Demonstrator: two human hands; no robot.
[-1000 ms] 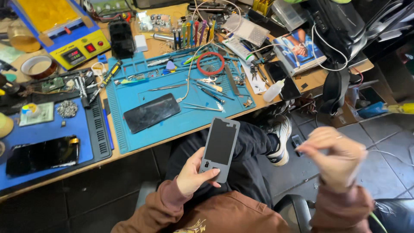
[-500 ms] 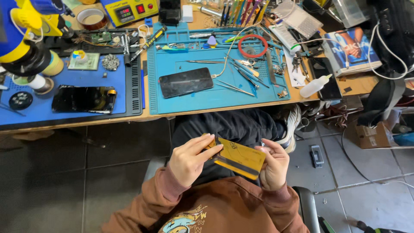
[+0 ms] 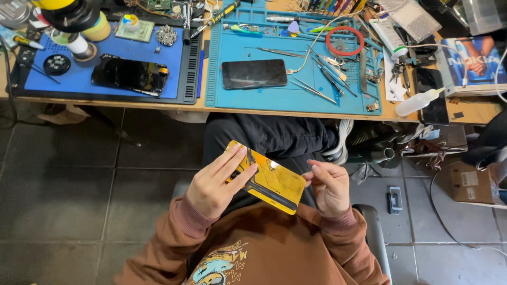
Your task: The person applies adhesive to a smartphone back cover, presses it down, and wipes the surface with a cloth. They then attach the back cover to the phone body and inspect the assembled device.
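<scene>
Over my lap I hold a phone with a yellow patterned back (image 3: 270, 180), back side up. My left hand (image 3: 217, 182) wraps its left end, fingers lying across the back. My right hand (image 3: 330, 187) pinches the phone's right edge with thumb and fingertips. Both sleeves are brown. My black trousers (image 3: 264, 138) show beneath the phone.
A wooden bench runs across the top. On its teal mat (image 3: 264, 92) lie a dark phone (image 3: 254, 73), tweezers (image 3: 311, 89) and a red ring (image 3: 345, 40). A blue mat (image 3: 105, 58) holds another dark phone (image 3: 130, 75). A white squeeze bottle (image 3: 417, 102) sits at right. Grey tiled floor surrounds the chair.
A second ago my left hand held the phone screen side up, my right hand away. Now the yellow back faces up, both hands on it. The view has shifted down and left.
</scene>
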